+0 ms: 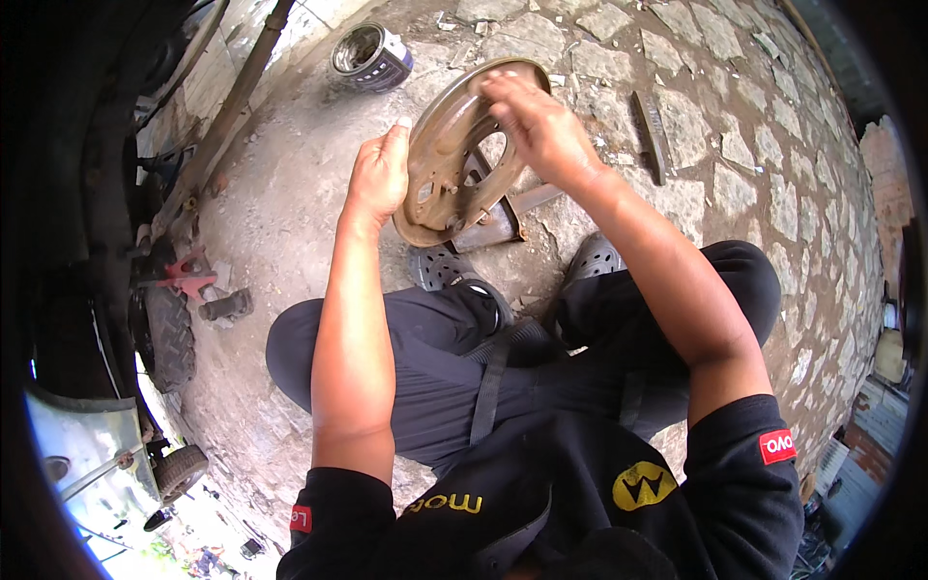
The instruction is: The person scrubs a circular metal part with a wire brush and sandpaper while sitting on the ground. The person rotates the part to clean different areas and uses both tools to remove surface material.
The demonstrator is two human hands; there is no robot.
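Tilted up between my hands is a round brown metal drum-brake backing plate (435, 156) with a large central opening and small holes. My left hand (382, 170) grips its left rim, thumb up along the edge. My right hand (540, 127) lies on the plate's upper inner face, fingers bent and slightly blurred; whether something small is under them cannot be seen. Below and partly behind the plate, a dark metal piece (493, 225) with a flat bar (536, 197) rests on the ground by my shoes.
An open paint can (372, 58) stands beyond my left hand. A flat dark bar (650, 138) lies on the stone paving at right. At left are a red metal piece (190, 275), a knobbly tyre (170, 330) and vehicle parts. Grey clogs (438, 267) are below the plate.
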